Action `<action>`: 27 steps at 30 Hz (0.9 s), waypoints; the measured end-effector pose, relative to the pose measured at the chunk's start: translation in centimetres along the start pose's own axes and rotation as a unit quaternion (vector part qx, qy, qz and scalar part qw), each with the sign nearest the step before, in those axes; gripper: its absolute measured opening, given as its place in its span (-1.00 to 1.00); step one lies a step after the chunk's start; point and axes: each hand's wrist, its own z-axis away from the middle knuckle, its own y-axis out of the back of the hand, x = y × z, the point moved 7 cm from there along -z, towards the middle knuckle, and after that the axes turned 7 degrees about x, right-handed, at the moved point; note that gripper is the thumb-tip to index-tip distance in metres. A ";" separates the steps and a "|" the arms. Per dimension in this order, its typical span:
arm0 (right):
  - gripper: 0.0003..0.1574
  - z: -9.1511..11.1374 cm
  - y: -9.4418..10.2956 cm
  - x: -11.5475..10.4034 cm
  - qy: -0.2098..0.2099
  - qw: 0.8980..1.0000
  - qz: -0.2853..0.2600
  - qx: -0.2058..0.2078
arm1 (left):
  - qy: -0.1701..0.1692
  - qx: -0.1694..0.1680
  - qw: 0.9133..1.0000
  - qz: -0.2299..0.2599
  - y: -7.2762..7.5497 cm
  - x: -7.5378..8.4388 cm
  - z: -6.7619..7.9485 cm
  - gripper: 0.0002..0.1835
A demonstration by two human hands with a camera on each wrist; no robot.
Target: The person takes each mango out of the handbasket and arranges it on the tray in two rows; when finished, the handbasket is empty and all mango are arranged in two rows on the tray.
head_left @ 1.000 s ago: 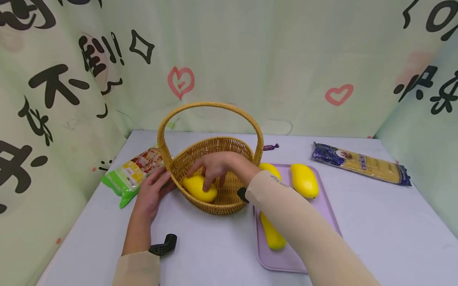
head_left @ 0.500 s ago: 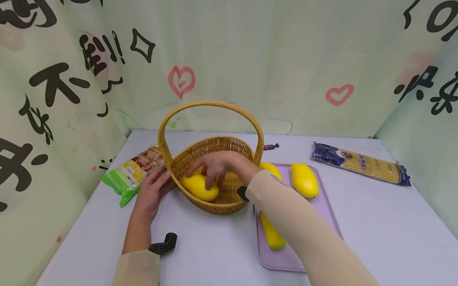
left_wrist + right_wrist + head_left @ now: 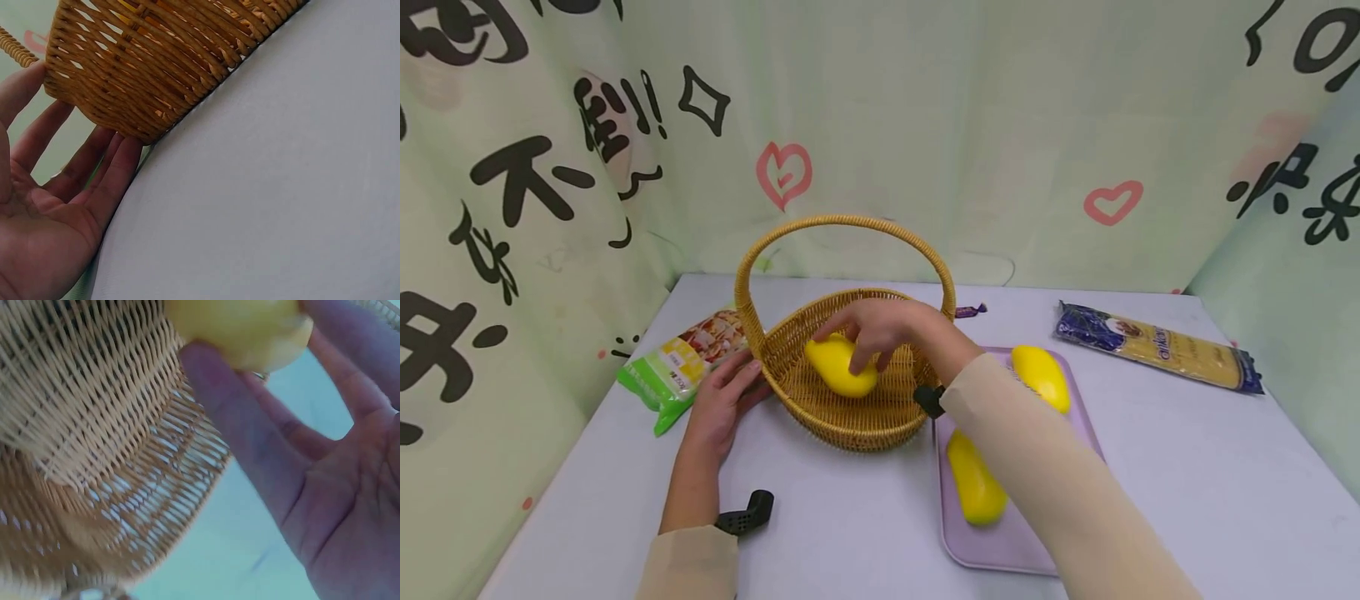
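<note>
In the head view, my right hand (image 3: 889, 327) holds a yellow mango (image 3: 842, 371) between thumb and fingers, inside the wicker basket (image 3: 857, 437). Seen from the right wrist, the mango (image 3: 240, 328) sits at the fingertips, beside the woven wall (image 3: 125, 381). My left hand (image 3: 724, 404) touches the basket's left side. From the left wrist, that hand (image 3: 62, 200) has its fairly straight fingers against the outside of the weave (image 3: 144, 69). Two more mangoes, one at the back (image 3: 1042, 377) and one in front (image 3: 976, 482), lie on a purple tray (image 3: 992, 552), partly covered by my right sleeve.
A green snack bag (image 3: 673, 371) lies left of the basket, near my left hand. A long noodle packet (image 3: 1157, 346) is at the back right. Behind the basket's right side lies a small purple-wrapped candy (image 3: 970, 310). The tall basket handle (image 3: 842, 220) arches over the opening.
My right hand has raised the mango from the basket's lower left and shifted it right and back. My left hand stays at the basket's side. My sleeve now hides one tray mango.
</note>
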 end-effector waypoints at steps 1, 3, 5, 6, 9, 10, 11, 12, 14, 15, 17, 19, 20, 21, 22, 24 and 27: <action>-0.19 0.3 0.3 0.2 -0.002 1.000 0.005 0.008 | -0.001 0.000 1.000 0.000 0.0 0.0 0.0 -0.38; -0.18 1.1 0.9 0.5 -0.002 1.000 0.012 0.021 | -0.001 0.000 1.000 0.001 -0.1 -0.1 -0.2 -0.37; -0.17 1.8 1.3 0.8 0.002 0.999 0.015 0.029 | -0.001 0.001 1.000 0.001 -0.1 -0.1 -0.2 -0.36; -0.16 2.3 1.5 0.9 0.006 0.999 0.015 0.033 | -0.001 0.002 1.000 0.000 0.0 -0.1 -0.3 -0.36; -0.16 3.7 2.1 1.3 0.020 0.999 0.013 0.046 | 0.001 0.002 1.000 -0.002 0.0 -0.2 -0.3 -0.35; -0.15 4.2 2.3 1.4 0.025 0.998 0.012 0.049 | 0.001 0.002 1.000 -0.003 0.0 -0.2 -0.2 -0.34; -0.15 4.8 2.5 1.4 0.032 0.998 0.012 0.054 | 0.002 0.001 1.000 -0.006 0.0 -0.2 -0.2 -0.34; -0.15 5.4 2.6 1.5 0.040 0.997 0.011 0.058 | 0.003 0.000 1.000 -0.007 0.0 -0.2 -0.2 -0.34; -0.15 6.6 2.8 1.7 0.055 0.996 0.011 0.065 | 0.003 -0.001 1.000 -0.011 -0.1 -0.3 -0.2 -0.33; -0.16 7.1 2.9 1.8 0.063 0.996 0.013 0.069 | 0.002 -0.001 1.000 -0.012 -0.2 -0.3 -0.2 -0.33; -0.17 8.3 3.1 2.0 0.076 0.994 0.024 0.080 | -0.001 -0.001 1.000 -0.012 -0.3 -0.3 -0.3 -0.33; -0.18 9.4 3.2 2.3 0.083 0.992 0.033 0.088 | -0.002 -0.001 1.000 -0.012 -0.4 -0.2 -0.3 -0.33; -0.18 9.9 3.3 2.5 0.085 0.991 0.039 0.092 | -0.002 -0.002 1.000 -0.013 -0.5 -0.2 -0.3 -0.33; -0.19 10.4 3.2 2.8 0.084 0.991 0.041 0.095 | -0.001 -0.002 1.000 -0.013 -0.5 -0.3 -0.3 -0.33; -0.20 10.9 3.1 3.0 0.085 0.991 0.042 0.096 | 0.000 -0.002 1.000 -0.015 -0.5 -0.3 -0.3 -0.33; -0.20 11.7 2.8 3.5 0.084 0.992 0.033 0.093 | 0.003 0.000 1.000 -0.016 -0.3 -0.4 -0.2 -0.33; -0.20 13.0 2.4 4.2 0.085 0.992 0.017 0.090 | 0.003 0.007 1.000 -0.015 -0.2 -0.5 -0.1 -0.33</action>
